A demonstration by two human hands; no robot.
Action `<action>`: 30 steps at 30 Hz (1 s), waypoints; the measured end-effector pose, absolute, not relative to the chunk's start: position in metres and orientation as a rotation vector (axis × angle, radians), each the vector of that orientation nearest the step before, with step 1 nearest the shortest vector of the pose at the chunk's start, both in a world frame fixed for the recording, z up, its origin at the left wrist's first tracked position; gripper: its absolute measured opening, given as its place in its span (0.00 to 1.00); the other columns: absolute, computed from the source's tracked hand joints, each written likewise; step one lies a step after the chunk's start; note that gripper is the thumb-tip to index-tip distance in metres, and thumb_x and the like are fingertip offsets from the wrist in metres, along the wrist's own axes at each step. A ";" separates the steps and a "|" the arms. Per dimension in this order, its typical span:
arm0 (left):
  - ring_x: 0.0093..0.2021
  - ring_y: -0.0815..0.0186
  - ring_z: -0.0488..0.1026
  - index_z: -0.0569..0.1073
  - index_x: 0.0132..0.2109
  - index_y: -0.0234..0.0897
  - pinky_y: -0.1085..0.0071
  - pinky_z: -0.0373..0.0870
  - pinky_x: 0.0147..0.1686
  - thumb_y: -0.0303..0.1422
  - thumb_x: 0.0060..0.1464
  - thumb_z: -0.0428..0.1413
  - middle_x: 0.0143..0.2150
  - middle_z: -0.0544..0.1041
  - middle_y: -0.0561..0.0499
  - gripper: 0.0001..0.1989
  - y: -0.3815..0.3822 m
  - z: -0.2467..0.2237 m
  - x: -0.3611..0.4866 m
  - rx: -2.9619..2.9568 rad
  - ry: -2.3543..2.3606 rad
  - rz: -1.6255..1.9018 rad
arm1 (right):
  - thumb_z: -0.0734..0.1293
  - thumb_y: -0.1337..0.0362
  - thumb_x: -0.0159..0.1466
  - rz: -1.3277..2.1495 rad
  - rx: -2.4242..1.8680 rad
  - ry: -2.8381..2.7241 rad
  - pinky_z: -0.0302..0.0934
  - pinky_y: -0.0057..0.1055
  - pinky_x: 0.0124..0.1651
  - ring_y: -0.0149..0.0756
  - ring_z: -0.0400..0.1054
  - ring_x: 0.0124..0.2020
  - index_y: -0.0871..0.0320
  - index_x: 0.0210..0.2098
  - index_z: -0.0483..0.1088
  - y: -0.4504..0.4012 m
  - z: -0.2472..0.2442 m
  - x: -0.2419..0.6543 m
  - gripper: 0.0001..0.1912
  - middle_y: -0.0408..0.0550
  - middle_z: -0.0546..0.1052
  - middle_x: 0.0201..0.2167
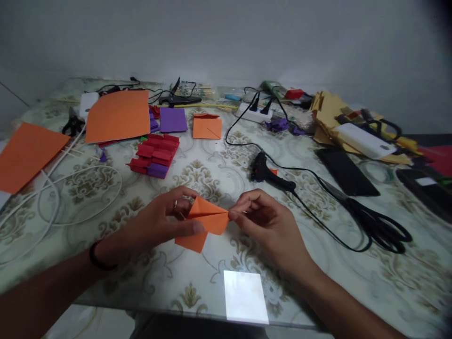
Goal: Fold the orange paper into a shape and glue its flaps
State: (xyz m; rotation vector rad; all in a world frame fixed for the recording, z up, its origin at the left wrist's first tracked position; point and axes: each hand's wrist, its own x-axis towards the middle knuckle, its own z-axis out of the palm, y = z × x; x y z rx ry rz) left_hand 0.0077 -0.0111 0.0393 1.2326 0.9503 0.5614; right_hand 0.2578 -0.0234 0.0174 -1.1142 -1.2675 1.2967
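A folded piece of orange paper (212, 222) is held between both hands above the patterned tablecloth. My left hand (176, 219) grips its left side, the thumb lying on top and a ring on one finger. With thumb and fingertips closed, my right hand (261, 219) pinches the paper's pointed right end. A lower orange flap hangs under my left thumb. Nearer the table's front edge lies a bright white square (246, 296). Beyond my hands are red and purple folded pieces (155, 154) and a folded orange piece (207, 128).
A black glue gun (270, 173) with its cable lies ahead of my right hand, black-handled scissors (379, 226) and a phone (348, 172) to the right. Orange sheets (120, 115) and white cable loops (56, 197) are at left. A power strip (254, 113) sits behind.
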 end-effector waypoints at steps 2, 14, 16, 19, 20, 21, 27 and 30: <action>0.45 0.59 0.81 0.71 0.54 0.42 0.71 0.73 0.39 0.39 0.53 0.70 0.47 0.84 0.48 0.25 -0.013 0.038 0.009 1.204 0.911 0.556 | 0.78 0.67 0.59 1.319 -1.099 -1.233 0.66 0.24 0.34 0.29 0.72 0.29 0.55 0.36 0.75 -0.024 0.017 0.257 0.10 0.40 0.79 0.27; 0.28 0.70 0.65 0.77 0.37 0.36 0.75 0.59 0.27 0.43 0.57 0.64 0.28 0.70 0.57 0.14 -0.014 0.024 0.008 1.442 1.314 0.579 | 0.75 0.57 0.67 1.460 -1.080 -1.239 0.73 0.30 0.46 0.33 0.80 0.39 0.53 0.46 0.79 -0.024 0.021 0.258 0.10 0.46 0.85 0.39; 0.28 0.69 0.65 0.77 0.37 0.36 0.75 0.60 0.27 0.42 0.58 0.63 0.28 0.71 0.57 0.13 -0.014 0.024 0.008 1.491 1.321 0.593 | 0.75 0.56 0.67 1.456 -1.114 -1.298 0.73 0.29 0.43 0.33 0.79 0.36 0.54 0.42 0.80 -0.024 0.021 0.257 0.09 0.45 0.85 0.35; 0.28 0.69 0.65 0.76 0.35 0.36 0.75 0.60 0.27 0.40 0.58 0.62 0.27 0.70 0.57 0.11 -0.014 0.028 0.008 1.618 1.329 0.607 | 0.76 0.55 0.65 1.457 -1.175 -1.371 0.70 0.29 0.38 0.34 0.77 0.32 0.56 0.35 0.79 -0.025 0.020 0.255 0.10 0.45 0.83 0.29; 0.28 0.69 0.65 0.76 0.34 0.36 0.74 0.60 0.27 0.39 0.58 0.62 0.27 0.70 0.57 0.10 -0.015 0.029 0.008 1.650 1.330 0.607 | 0.76 0.54 0.64 1.458 -1.189 -1.383 0.69 0.29 0.37 0.34 0.76 0.31 0.56 0.34 0.79 -0.025 0.020 0.254 0.11 0.45 0.83 0.28; 0.28 0.69 0.66 0.75 0.34 0.36 0.74 0.61 0.27 0.38 0.58 0.61 0.27 0.71 0.57 0.10 -0.015 0.030 0.009 1.666 1.327 0.609 | 0.77 0.54 0.64 1.457 -1.198 -1.388 0.69 0.30 0.36 0.34 0.76 0.30 0.56 0.33 0.80 -0.026 0.020 0.254 0.12 0.45 0.83 0.28; 0.32 0.68 0.79 0.69 0.51 0.43 0.75 0.73 0.31 0.34 0.55 0.65 0.38 0.78 0.57 0.19 -0.018 0.028 0.016 1.439 1.226 0.908 | 0.76 0.50 0.65 1.470 -1.184 -1.362 0.67 0.32 0.34 0.35 0.75 0.29 0.56 0.34 0.79 -0.026 0.022 0.256 0.15 0.47 0.83 0.27; 0.34 0.68 0.81 0.71 0.46 0.42 0.74 0.75 0.34 0.33 0.57 0.66 0.38 0.79 0.56 0.13 -0.019 0.027 0.015 1.478 1.148 0.926 | 0.76 0.50 0.66 1.518 -1.140 -1.333 0.67 0.31 0.34 0.35 0.76 0.29 0.56 0.35 0.79 -0.026 0.024 0.257 0.15 0.47 0.84 0.27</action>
